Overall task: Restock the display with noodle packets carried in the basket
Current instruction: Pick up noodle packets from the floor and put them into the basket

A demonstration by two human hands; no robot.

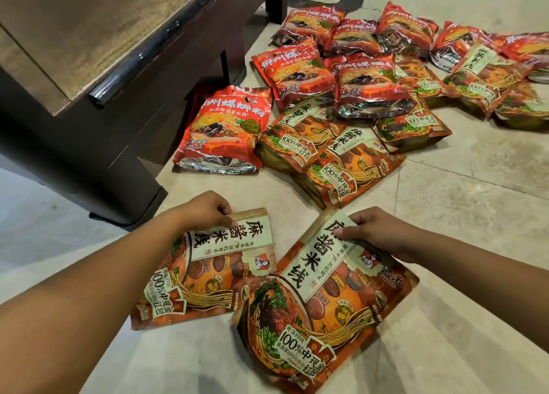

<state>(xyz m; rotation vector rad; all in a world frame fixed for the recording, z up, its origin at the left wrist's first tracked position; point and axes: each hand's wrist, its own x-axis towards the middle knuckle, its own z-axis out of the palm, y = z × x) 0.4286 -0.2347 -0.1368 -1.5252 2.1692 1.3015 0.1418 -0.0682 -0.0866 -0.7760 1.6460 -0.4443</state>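
On tile surface (445, 185), head view: left hand (205, 208) pinches top edge of left packet (208, 277); right hand (381, 234) pinches top of right packet (323, 304), both lying flat. Pile (356, 96) behind, loosely spread. Basket unseen. Restock likely midway. Packets orange, glossy, noodle print.

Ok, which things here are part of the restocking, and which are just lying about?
Job: left hand, pinching the left packet; right hand, pinching the right packet; the pile of packets beyond.
Lying about: wooden cabinet; tiled floor.
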